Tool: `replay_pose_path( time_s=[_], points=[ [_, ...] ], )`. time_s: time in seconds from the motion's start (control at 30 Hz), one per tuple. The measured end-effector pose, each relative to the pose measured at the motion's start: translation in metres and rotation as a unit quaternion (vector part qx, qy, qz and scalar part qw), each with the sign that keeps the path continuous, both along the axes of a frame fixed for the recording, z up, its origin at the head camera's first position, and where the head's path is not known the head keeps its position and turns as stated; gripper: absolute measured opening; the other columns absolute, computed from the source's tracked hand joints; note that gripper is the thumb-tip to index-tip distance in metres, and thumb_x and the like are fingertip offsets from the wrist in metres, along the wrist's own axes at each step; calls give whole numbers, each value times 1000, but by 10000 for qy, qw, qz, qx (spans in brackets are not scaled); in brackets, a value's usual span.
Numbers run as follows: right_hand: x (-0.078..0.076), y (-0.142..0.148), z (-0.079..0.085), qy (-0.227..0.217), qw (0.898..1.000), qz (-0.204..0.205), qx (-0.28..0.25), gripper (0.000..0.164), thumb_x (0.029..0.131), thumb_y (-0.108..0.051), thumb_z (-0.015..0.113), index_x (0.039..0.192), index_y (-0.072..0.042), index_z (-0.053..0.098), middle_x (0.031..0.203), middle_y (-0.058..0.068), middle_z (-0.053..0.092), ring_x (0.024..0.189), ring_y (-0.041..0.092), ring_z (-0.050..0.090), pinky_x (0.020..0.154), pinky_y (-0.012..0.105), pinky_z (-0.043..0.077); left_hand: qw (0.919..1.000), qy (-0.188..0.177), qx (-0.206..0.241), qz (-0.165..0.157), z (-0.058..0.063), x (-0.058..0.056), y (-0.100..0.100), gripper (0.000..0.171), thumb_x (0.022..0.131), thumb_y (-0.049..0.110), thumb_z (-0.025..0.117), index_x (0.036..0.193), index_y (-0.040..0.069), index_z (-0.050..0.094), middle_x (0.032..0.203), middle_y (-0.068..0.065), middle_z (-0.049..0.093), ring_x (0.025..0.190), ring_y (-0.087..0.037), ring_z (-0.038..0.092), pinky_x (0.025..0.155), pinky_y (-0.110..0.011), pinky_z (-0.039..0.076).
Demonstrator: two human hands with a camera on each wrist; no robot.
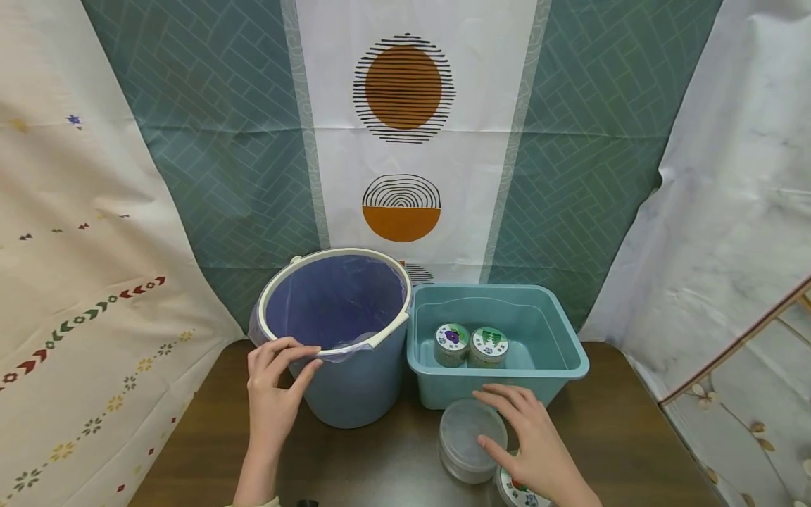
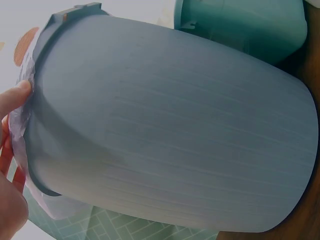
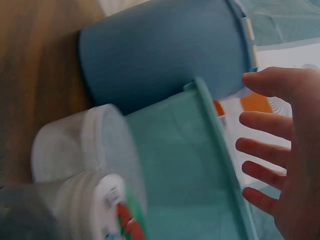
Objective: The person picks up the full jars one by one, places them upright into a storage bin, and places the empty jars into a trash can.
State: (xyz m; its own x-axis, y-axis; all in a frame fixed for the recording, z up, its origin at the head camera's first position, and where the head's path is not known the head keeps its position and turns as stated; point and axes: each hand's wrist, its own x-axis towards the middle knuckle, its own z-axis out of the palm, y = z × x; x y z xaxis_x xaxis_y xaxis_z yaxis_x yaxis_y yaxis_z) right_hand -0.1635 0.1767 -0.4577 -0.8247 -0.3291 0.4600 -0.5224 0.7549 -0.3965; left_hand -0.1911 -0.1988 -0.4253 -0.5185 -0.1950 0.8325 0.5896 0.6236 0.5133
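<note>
My left hand (image 1: 272, 387) is at the near rim of a blue trash can (image 1: 355, 387), pinching the thin clear trash bag (image 2: 22, 112) that lines it and folds over the cream rim ring (image 1: 342, 251). In the left wrist view the thumb presses on the bag's edge. My right hand (image 1: 532, 436) hovers with spread fingers over a clear round jar (image 1: 469, 440) with a frosted lid, apart from it in the right wrist view. Beside that jar stands another jar (image 3: 107, 210) with a red and green picture label, partly hidden by the right hand in the head view.
A teal basin (image 1: 494, 380) stands right of the trash can, holding a jar with a purple label (image 1: 452, 338) and a jar with a green label (image 1: 491, 343). A small black object (image 1: 307, 503) lies at the near table edge. Patterned cloths (image 1: 405, 155) hang around the wooden table (image 1: 374, 465).
</note>
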Motion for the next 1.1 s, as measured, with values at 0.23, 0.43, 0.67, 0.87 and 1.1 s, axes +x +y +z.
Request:
replay_pose_path(
  time_s=[0.23,0.43,0.67,0.87,1.1],
  points=[
    [8,12,-21,141,9988,16,462,57,78,-39,82,131,-35,61,129,-10,61,112,7,50,82,42,47,9999,92,-17,36,-1,-1,0,38,59,-16,84,88,7,77,95,-12,62,104,-15,44,94,-21,28],
    [15,26,-36,-308,9960,164,817,56,80,-51,77,131,-32,61,129,-8,61,109,10,51,82,43,50,10000,-21,24,4,-1,0,-1,34,62,-13,84,89,7,77,96,-11,62,106,-12,43,94,-21,27],
    [17,48,-51,-1091,9814,914,1291,61,83,-63,67,134,-30,58,132,3,60,109,23,53,79,42,51,9997,-218,58,-42,1,2,0,30,66,-7,85,91,8,77,98,-10,62,109,-7,41,95,-21,28],
    [17,59,-64,-682,9792,1134,1539,69,79,-71,66,135,-31,56,128,3,60,103,19,55,74,31,51,10000,-26,13,40,-2,0,-1,35,62,-11,85,90,9,78,97,-10,62,108,-8,42,93,-21,28],
    [13,60,-54,-2213,9548,889,1776,79,74,-75,67,137,-29,51,123,0,53,99,20,48,75,33,50,9997,-218,82,24,-2,1,-1,31,65,-8,85,90,8,77,98,-10,62,109,-7,41,94,-21,28]
  ],
)
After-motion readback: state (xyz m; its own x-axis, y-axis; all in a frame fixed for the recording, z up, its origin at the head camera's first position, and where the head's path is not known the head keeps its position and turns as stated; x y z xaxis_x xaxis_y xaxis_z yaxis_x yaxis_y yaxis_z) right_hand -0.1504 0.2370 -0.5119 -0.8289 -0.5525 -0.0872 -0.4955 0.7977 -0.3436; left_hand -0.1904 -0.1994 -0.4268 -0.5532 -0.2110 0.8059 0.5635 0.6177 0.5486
